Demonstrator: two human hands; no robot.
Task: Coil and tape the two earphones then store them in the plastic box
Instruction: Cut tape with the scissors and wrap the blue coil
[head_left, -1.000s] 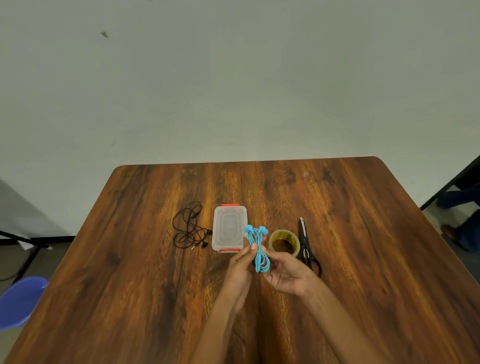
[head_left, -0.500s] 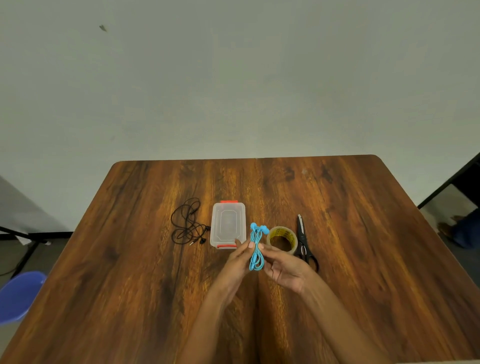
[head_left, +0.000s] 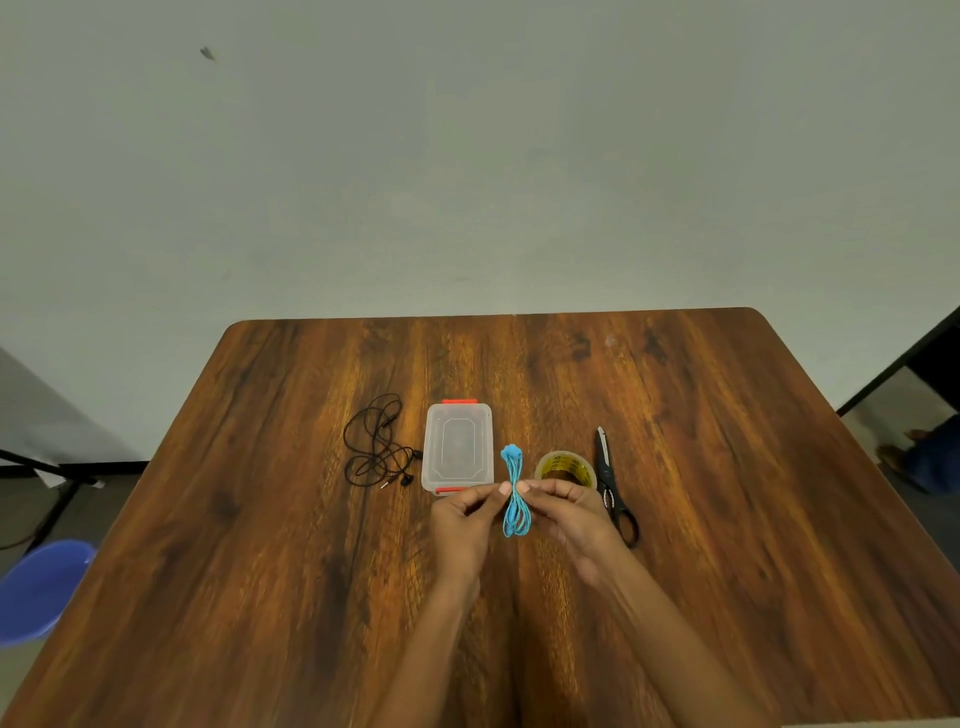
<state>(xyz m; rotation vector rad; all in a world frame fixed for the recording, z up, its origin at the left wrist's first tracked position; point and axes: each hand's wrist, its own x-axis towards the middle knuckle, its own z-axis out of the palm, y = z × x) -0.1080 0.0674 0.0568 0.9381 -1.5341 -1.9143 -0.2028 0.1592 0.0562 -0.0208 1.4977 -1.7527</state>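
- Your left hand (head_left: 464, 525) and right hand (head_left: 574, 512) both pinch the blue earphones (head_left: 515, 493) above the table (head_left: 727, 519).
- The closed plastic box (head_left: 457, 447) sits between the black earphones (head_left: 376, 441) and your hands.

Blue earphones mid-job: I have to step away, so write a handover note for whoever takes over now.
Left hand and right hand both pinch the coiled blue earphones above the table.
Black earphones lie loose, left of the closed plastic box.
Tape roll and scissors lie right of the coil.
Done: blue coiled.
Left: tape it, coil and tape black, open the box, store both.
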